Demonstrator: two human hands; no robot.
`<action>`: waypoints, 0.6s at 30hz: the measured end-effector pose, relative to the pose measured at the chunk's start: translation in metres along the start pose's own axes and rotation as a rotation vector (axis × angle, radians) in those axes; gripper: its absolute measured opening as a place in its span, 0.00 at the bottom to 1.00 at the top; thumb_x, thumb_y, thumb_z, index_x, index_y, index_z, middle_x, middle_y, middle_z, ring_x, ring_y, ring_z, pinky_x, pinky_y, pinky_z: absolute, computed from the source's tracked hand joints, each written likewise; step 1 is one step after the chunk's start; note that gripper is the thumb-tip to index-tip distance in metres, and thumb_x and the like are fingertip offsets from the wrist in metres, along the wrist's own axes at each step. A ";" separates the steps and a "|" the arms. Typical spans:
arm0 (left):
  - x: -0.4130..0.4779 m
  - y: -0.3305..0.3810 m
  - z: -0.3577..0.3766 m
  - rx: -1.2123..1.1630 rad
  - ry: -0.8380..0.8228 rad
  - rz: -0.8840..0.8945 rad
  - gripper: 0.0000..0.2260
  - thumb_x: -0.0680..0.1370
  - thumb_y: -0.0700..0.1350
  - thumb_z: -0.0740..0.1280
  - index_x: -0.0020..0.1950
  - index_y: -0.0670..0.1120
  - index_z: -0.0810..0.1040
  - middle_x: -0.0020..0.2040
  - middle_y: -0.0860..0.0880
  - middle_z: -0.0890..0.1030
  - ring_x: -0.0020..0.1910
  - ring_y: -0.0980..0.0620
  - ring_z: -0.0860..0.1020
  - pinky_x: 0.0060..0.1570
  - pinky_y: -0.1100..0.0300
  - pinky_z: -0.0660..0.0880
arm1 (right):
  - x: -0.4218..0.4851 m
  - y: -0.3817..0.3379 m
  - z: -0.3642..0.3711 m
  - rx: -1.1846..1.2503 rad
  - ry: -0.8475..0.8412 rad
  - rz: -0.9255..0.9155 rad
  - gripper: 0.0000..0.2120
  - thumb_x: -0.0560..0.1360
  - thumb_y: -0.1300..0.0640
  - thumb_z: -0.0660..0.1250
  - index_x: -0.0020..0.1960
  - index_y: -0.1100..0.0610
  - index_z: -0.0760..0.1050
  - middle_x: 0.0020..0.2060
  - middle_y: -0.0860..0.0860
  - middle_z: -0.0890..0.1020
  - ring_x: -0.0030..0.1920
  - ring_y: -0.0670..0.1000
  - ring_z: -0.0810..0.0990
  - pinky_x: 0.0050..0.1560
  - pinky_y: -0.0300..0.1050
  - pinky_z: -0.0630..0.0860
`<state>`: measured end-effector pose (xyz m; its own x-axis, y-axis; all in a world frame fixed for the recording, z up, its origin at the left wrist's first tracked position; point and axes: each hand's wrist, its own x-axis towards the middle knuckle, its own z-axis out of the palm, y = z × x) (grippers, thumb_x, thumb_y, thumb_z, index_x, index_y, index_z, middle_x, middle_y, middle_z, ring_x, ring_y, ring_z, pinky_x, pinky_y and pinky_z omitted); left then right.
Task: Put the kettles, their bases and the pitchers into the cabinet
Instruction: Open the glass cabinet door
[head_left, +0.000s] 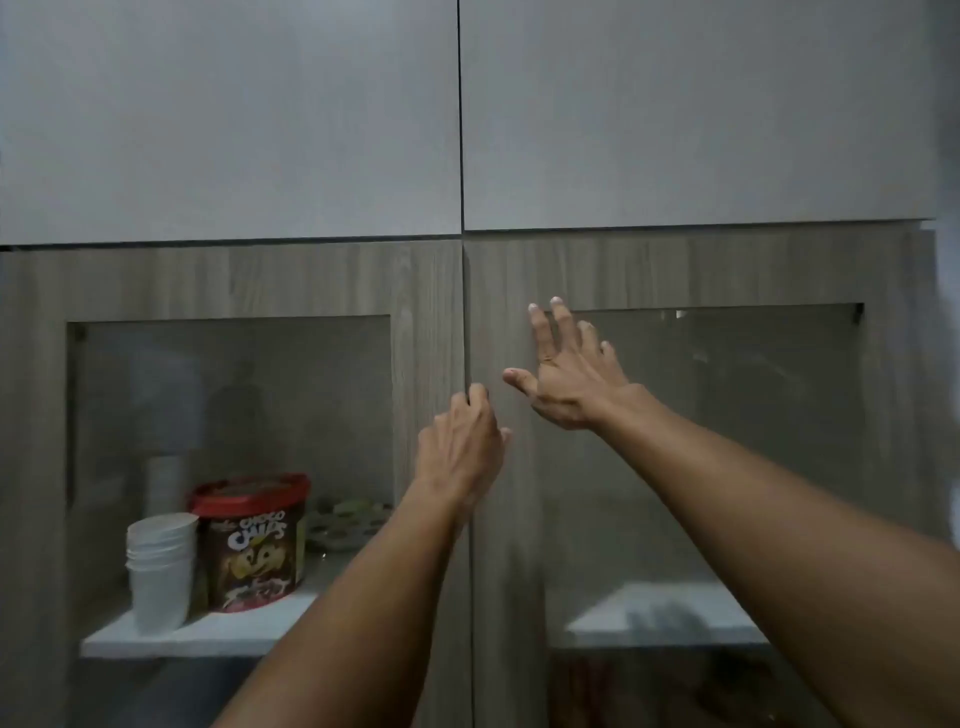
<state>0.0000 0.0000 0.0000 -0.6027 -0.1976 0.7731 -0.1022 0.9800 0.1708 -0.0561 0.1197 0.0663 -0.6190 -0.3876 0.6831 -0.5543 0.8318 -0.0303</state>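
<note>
Left hand (460, 447) fingers (477, 397) hook the wood-grain, glass-paned cabinet door (675, 270) edge; right hand (571, 379) fingers (563, 325) spread, empty.

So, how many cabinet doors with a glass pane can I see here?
2. The left glass door has cups and a cereal tub behind it. The right glass door is beside it, under the open right hand. Others may lie out of view.

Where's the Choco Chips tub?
The tub sits lower left in the head view, behind the left glass door, on the white shelf beside the cup stack.
</note>
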 end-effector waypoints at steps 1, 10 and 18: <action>0.012 -0.008 0.005 -0.028 -0.006 -0.002 0.15 0.78 0.53 0.66 0.56 0.45 0.68 0.52 0.44 0.77 0.48 0.43 0.80 0.45 0.51 0.77 | 0.016 -0.004 0.004 -0.002 -0.006 -0.004 0.39 0.80 0.38 0.54 0.81 0.50 0.37 0.81 0.54 0.41 0.78 0.65 0.53 0.74 0.66 0.58; 0.060 -0.037 0.018 -0.158 -0.023 -0.145 0.14 0.71 0.52 0.75 0.48 0.44 0.79 0.48 0.43 0.82 0.50 0.40 0.80 0.45 0.50 0.78 | 0.113 -0.047 -0.006 0.050 0.209 0.102 0.32 0.82 0.40 0.51 0.81 0.50 0.47 0.66 0.65 0.74 0.61 0.66 0.77 0.52 0.56 0.72; 0.015 -0.016 0.013 -0.444 -0.052 -0.287 0.34 0.68 0.55 0.77 0.65 0.45 0.64 0.63 0.44 0.73 0.62 0.43 0.74 0.58 0.52 0.72 | 0.097 -0.051 -0.054 0.208 0.232 0.118 0.23 0.80 0.44 0.54 0.68 0.55 0.70 0.63 0.61 0.79 0.63 0.64 0.76 0.55 0.54 0.71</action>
<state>-0.0175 -0.0178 0.0011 -0.6393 -0.4435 0.6282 0.0694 0.7803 0.6216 -0.0586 0.0612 0.1735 -0.5553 -0.1729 0.8134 -0.6029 0.7574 -0.2506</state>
